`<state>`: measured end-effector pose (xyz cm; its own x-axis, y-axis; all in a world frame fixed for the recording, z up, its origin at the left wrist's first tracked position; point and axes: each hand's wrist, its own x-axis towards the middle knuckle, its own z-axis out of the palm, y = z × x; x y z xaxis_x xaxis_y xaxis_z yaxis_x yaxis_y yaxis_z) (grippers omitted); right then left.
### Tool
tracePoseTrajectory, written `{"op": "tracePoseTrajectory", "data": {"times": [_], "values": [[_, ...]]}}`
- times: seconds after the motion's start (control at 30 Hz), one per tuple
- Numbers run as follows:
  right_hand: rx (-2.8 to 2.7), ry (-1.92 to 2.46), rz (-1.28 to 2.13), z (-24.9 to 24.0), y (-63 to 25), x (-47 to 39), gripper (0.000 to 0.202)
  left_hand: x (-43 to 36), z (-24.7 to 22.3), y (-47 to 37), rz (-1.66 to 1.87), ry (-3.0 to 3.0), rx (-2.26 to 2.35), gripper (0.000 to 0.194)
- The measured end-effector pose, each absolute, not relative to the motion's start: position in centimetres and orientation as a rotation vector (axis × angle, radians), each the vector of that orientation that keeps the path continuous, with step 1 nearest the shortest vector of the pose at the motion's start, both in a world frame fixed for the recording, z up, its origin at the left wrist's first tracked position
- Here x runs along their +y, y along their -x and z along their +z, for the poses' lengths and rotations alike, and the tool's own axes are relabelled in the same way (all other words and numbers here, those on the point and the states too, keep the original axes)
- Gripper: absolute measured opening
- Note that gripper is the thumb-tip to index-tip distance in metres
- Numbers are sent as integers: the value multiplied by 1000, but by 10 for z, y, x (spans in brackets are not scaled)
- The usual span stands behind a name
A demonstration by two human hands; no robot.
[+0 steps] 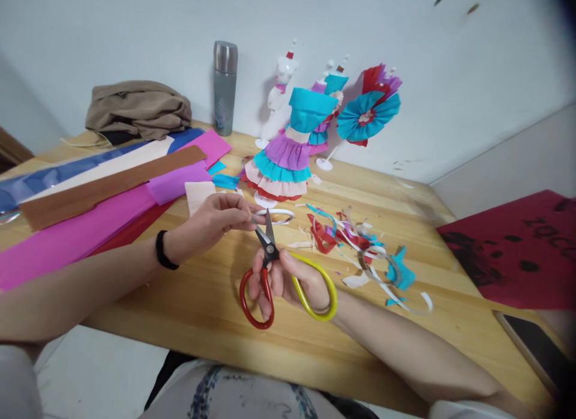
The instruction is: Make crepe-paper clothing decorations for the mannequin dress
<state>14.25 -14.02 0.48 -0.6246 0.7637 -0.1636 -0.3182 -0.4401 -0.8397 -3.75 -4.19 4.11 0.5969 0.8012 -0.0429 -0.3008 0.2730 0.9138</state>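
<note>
Fingers through its red and yellow handles, my right hand (294, 278) holds a pair of scissors (269, 251) with the blades parted and pointing up. My left hand (220, 218) is pinched closed at the blade tips, on what looks like the end of a thin white strip (283, 214). The strip curls in a loop to the right, behind the tips. Just beyond stands a small dress form in a tiered paper dress (288, 149) of turquoise, purple, pale pink and red. Exactly where the strip meets the blades is hard to make out.
Crepe paper sheets (117, 197) lie at the left, near a brown cloth (139, 110) and a grey flask (225, 89). Other dress forms (283, 77) stand along the wall. Paper scraps (324, 236) and a tape roll (375, 263) lie at right, with a phone (531, 347) nearer.
</note>
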Motion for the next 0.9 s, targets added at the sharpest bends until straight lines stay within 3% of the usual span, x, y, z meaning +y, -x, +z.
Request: {"op": "tracePoseTrajectory", "data": {"times": [0.23, 0.53, 0.67, 0.73, 0.9], "values": [[-1110, 811, 1854, 4, -137, -151, 47, -38, 46, 43, 807, -1203, 591, 15], [-1110, 891, 1859, 3, -133, -156, 47, -26, 47, 49, 869, -1207, 570, 16], [-1442, 1146, 1818, 23, -142, -155, 45, -26, 51, 49, 855, -1212, 576, 19], [-1917, 1323, 1497, 38, -145, -157, 36, -27, 52, 48, 847, -1238, 577, 19], [-2695, 1577, 635, 49, -140, -166, 45, -33, 42, 45, 718, -1435, 523, 17]]}}
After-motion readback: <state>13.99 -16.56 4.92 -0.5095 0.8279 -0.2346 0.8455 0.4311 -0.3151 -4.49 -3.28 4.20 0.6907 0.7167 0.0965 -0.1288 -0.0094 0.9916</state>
